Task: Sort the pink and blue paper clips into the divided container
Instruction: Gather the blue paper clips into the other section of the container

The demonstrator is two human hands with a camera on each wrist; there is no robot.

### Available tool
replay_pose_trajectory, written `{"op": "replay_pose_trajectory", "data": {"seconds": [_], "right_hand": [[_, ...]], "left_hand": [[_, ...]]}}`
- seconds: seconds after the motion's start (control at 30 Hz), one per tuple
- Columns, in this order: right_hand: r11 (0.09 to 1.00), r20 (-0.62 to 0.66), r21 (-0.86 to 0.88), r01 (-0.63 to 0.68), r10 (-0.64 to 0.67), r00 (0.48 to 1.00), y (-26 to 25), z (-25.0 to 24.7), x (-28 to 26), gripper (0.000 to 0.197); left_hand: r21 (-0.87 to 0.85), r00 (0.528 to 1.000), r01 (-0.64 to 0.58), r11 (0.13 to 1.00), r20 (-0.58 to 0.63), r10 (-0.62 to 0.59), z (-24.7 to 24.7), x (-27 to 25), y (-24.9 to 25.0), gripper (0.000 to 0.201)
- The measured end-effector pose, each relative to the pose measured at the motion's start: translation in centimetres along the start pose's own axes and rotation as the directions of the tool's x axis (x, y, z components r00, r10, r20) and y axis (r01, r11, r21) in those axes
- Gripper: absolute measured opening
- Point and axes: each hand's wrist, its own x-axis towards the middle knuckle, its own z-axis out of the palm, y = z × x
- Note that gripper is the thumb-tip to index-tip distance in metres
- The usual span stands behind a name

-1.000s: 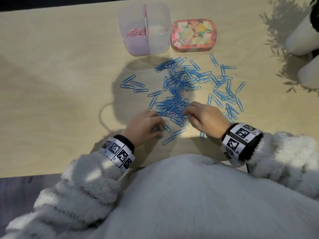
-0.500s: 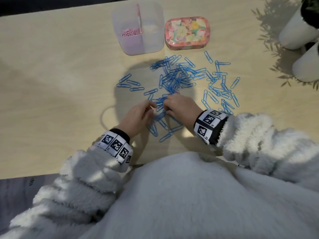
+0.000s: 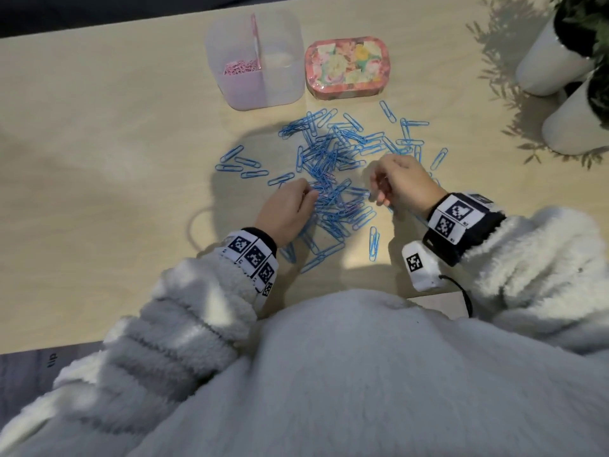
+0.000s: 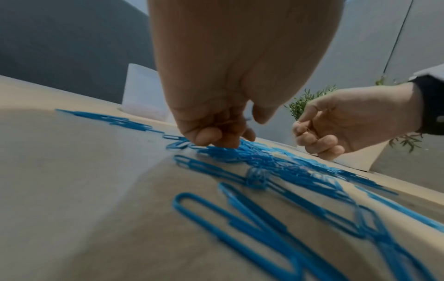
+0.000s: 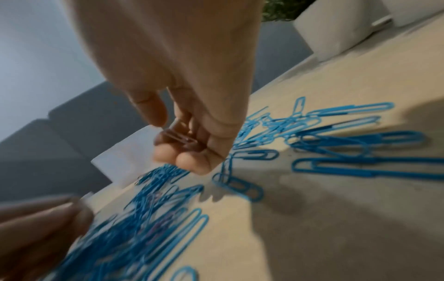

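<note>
Item: pink paper clip (image 5: 179,137), lying in the curled fingers of the right hand (image 3: 403,183), lifted just above the table; the right wrist view is blurred, so whether one clip or a few are being held is uncertain. Pink paper clips already sorted (image 3: 240,66): sitting in the left compartment of the divided container (image 3: 280,90), a translucent tub at the far side of the table (image 3: 99,143); its right compartment is showing no clips. Blue paper clips (image 3: 329,159): lying loose in a tangled heap between the container and the person, strays spreading to either side, a few pinkish ones seemingly still showing inside the heap. Left hand (image 3: 288,209): resting fingertips-down, curled, on the near left edge of the heap, apparently picking at it; whether it is gripping a clip cannot be told. Step in hand, by judgement: picking out remaining pinks, blues not yet started. Next move calling for: carrying the right hand's catch over the heap and dropping it left of the divider. Adjacent: floral tin (image 3: 346,65) touching or just beside the container; white plant pots (image 3: 553,61) far right.
</note>
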Motion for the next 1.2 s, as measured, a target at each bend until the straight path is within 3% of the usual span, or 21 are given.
{"op": "replay_pose_trajectory", "data": {"seconds": [0.07, 0.13, 0.2, 0.3, 0.43, 0.57, 0.8, 0.9, 0.97, 1.07, 1.13, 1.2], "right_hand": [[0.925, 0.125, -0.348, 0.154, -0.117, 0.985, 0.3, 0.8, -0.3, 0.016], [0.688, 0.224, -0.675, 0.268, -0.155, 0.962, 0.9, 1.4, -0.3, 0.008], [0.548, 0.229, -0.791, 0.271, -0.146, 0.963, 1.6, 1.7, -0.2, 0.012], [0.614, 0.212, -0.739, 0.277, -0.179, 0.961, 1.7, 1.1, 0.2, 0.011], [0.852, 0.132, -0.489, 0.186, -0.139, 0.982, 1.6, -1.3, 1.6, 0.006], [0.93, 0.018, -0.359, 0.074, -0.073, 0.997, 2.3, -2.8, 2.1, 0.008], [0.942, -0.119, -0.334, 0.001, -0.043, 0.992, 2.7, -2.9, 2.2, 0.011], [0.827, -0.206, -0.562, 0.022, -0.165, 0.965, 2.7, -3.2, 1.9, 0.01], [0.74, -0.153, -0.671, 0.054, -0.209, 0.966, 2.2, -2.5, 1.1, 0.016], [0.64, 0.031, -0.748, 0.175, -0.229, 0.973, 1.3, -0.6, 0.2, 0.014], [0.605, 0.054, -0.776, 0.176, -0.216, 0.975, 1.3, 0.2, 0.4, 0.015], [0.626, 0.044, -0.768, 0.136, -0.159, 0.986, 1.2, 0.6, 1.1, 0.012]], "left_hand": [[0.05, 1.0, -0.029, 0.998, 0.01, 0.029, 0.1, 0.5, 0.5, 0.024], [0.159, 0.995, -0.092, 0.983, 0.054, 0.085, 0.3, 0.9, 0.7, 0.024], [0.237, 0.991, -0.112, 0.965, 0.102, 0.09, 0.3, 1.2, 0.6, 0.021], [0.261, 0.988, -0.093, 0.961, 0.143, 0.056, -0.3, 0.8, -0.4, 0.013], [0.288, 0.987, -0.091, 0.953, 0.152, 0.048, -1.2, -0.2, -1.6, 0.01], [0.297, 0.992, -0.101, 0.95, 0.097, 0.075, -1.5, 0.1, -0.7, 0.009], [0.337, 0.99, -0.142, 0.931, 0.059, 0.13, -0.2, 2.6, 1.6, 0.017], [0.339, 0.992, -0.119, 0.933, 0.069, 0.101, 0.0, 3.0, 1.5, 0.014], [0.317, 0.994, -0.108, 0.942, 0.059, 0.094, 0.0, 2.9, 1.1, 0.012], [0.253, 0.998, -0.049, 0.966, 0.058, 0.035, -0.4, 2.2, 0.5, 0.023], [0.234, 0.996, -0.026, 0.972, 0.087, 0.005, -0.7, 1.8, 0.0, 0.033], [0.223, 0.997, -0.02, 0.975, 0.078, 0.003, -0.9, 1.4, -0.3, 0.032]]}}
